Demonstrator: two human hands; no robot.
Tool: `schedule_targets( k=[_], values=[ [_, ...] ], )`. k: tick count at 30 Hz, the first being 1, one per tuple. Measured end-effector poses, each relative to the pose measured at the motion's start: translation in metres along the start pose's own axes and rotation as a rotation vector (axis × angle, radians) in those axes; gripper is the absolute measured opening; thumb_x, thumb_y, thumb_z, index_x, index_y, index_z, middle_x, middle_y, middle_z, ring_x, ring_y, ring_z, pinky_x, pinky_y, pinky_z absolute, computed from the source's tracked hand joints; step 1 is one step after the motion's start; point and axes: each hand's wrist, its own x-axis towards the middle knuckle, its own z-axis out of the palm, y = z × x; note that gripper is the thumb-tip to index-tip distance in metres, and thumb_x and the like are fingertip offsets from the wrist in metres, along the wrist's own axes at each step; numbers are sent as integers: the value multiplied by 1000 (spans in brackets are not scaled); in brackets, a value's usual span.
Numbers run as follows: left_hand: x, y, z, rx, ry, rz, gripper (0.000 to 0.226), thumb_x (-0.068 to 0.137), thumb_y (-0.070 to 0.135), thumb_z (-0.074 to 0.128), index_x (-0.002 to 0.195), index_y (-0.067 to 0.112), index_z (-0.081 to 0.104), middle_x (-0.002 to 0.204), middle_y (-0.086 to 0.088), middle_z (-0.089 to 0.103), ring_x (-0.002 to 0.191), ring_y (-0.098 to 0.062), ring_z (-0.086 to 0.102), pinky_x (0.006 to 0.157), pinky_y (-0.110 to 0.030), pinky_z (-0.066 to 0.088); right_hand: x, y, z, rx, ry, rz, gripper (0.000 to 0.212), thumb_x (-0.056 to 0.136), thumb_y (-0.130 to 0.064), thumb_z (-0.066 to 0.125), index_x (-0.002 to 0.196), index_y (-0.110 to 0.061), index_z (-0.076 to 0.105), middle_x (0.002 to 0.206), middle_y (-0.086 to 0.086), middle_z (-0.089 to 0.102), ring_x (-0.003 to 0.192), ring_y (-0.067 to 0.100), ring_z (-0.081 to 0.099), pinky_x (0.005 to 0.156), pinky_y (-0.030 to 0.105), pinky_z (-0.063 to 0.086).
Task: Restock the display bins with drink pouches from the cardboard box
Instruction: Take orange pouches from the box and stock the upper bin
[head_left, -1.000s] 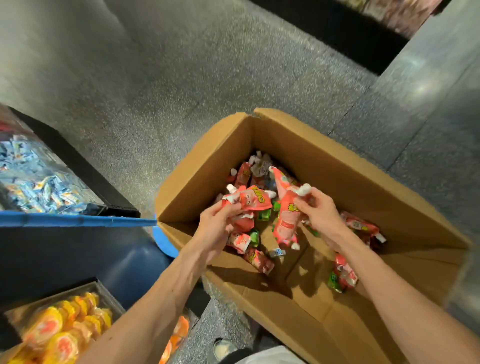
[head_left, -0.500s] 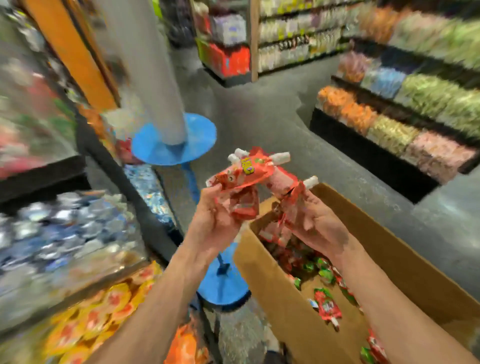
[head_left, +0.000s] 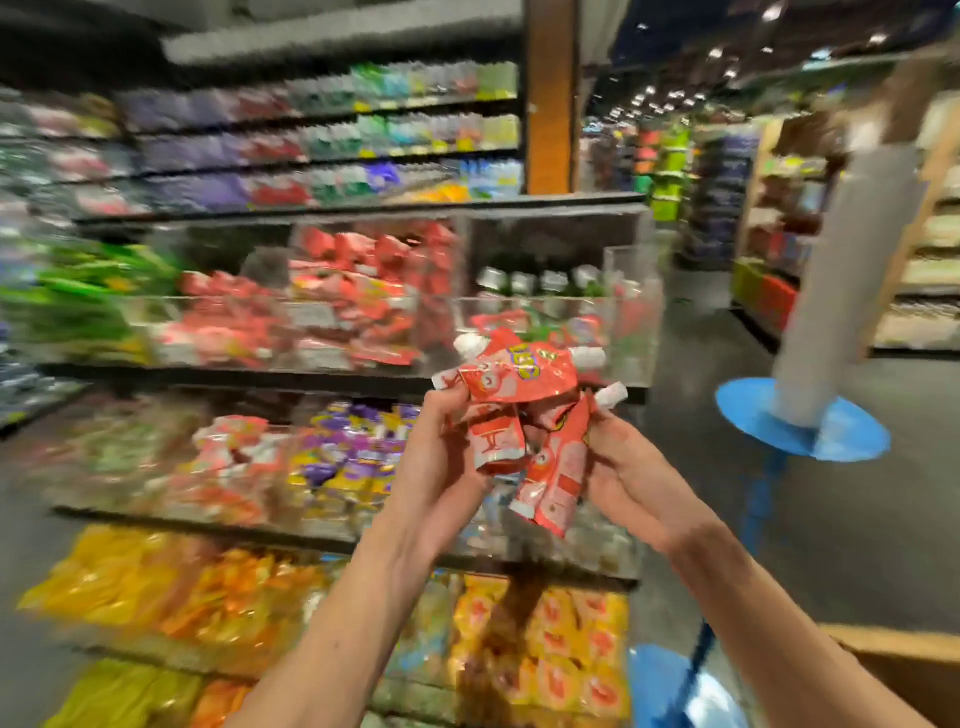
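Between left hand (head_left: 441, 462) and right hand (head_left: 626, 470), bunched red drink pouches (head_left: 519, 384): left curls round upper ones, right pinches lower; clear display bin (head_left: 644, 332) just behind.

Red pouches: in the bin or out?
Out. Left hand and right hand grip the red pouches in front of the clear bin.

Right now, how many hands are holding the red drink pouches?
2. The left hand grips the bunch of pouches from its left side, the right hand from its right side. No other hand shows.
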Motion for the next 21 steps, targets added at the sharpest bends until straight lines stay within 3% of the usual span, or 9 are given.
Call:
schedule_targets(
  k=[3,8,11,14,17,19,21],
  values=[
    [-21,48,-33,68,116,101,30,80,31,55,88,16,80,91,-7,73,76,-17,61,68,-24,31,37,26,52,42,-153,39,67,48,-38,98,105,-11,77,112,15,72,100,30,71,82,44,60],
    [-40,111,-92,34,255,201,31,78,28,53,76,9,78,75,-10,72,56,-17,64,51,-25,52,98,75,129,109,-327,151,65,40,-30,101,96,-8,78,98,16,74,84,28,73,70,39,60],
    [-42,148,-130,106,316,239,30,79,28,56,82,10,79,83,-13,73,66,-21,67,57,-29,55,136,103,166,131,-347,222,73,36,-27,103,100,-5,76,101,17,73,82,28,73,67,38,60],
    [-34,183,-169,154,368,250,31,76,29,61,90,8,78,91,-17,72,73,-24,68,62,-32,57,175,126,198,153,-360,235,65,34,-23,103,91,-6,78,96,17,73,78,28,74,63,37,60],
    [-16,218,-208,180,424,279,43,75,29,63,107,2,70,99,-23,67,72,-27,67,59,-33,56,209,144,227,200,-345,245,47,43,-11,93,87,-7,78,94,17,74,73,29,74,57,36,59],
    [-1,240,-230,209,434,282,43,75,30,63,105,1,72,99,-25,67,73,-28,67,61,-34,56,231,152,245,203,-338,259,48,54,-14,87,100,-6,74,99,16,74,74,28,74,60,35,59],
    [8,258,-252,196,463,286,52,71,31,67,112,-1,70,107,-27,65,79,-30,66,69,-35,56,251,161,261,175,-294,265,45,73,-13,70,117,-4,62,106,17,73,80,27,74,63,33,59]
  ],
)
